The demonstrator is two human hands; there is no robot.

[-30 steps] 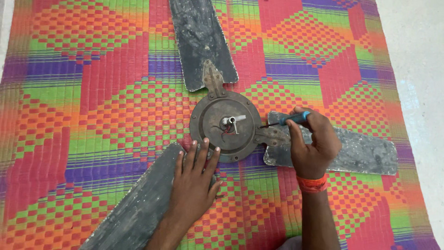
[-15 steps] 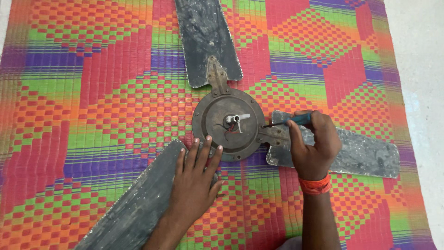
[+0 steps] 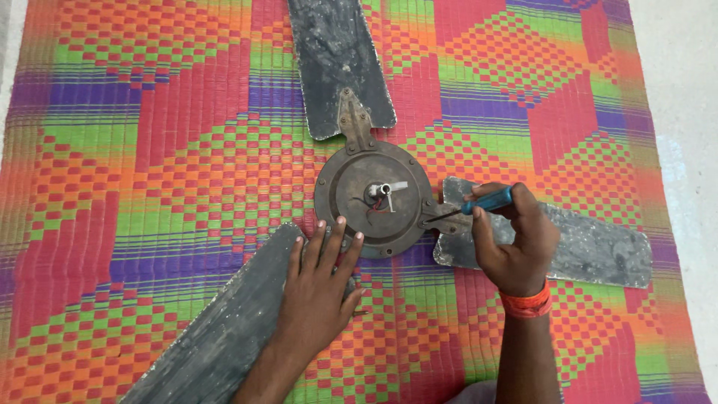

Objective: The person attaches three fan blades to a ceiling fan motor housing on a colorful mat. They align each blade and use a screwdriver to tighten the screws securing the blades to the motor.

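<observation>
A dirty ceiling fan lies flat on a woven mat, its round brown motor hub [image 3: 376, 196] in the middle with short wires at the shaft. Three grey dusty blades spread out: one to the top [image 3: 338, 60], one to the right [image 3: 591, 247], one to the lower left [image 3: 224, 329]. My left hand [image 3: 321, 280] lies flat, fingers spread, on the lower-left blade where it meets the hub. My right hand [image 3: 512, 239] grips a blue-handled screwdriver [image 3: 486, 200], its tip at the bracket of the right blade beside the hub.
The bright woven mat [image 3: 149, 150] of red, orange, green and purple covers almost the whole view. Pale bare floor [image 3: 684, 112] shows along the right edge. An orange band sits on my right wrist [image 3: 527, 303].
The view has shifted slightly, so the fan sits a little lower and to the right. Both hands keep their hold and place on the blade and screwdriver.
</observation>
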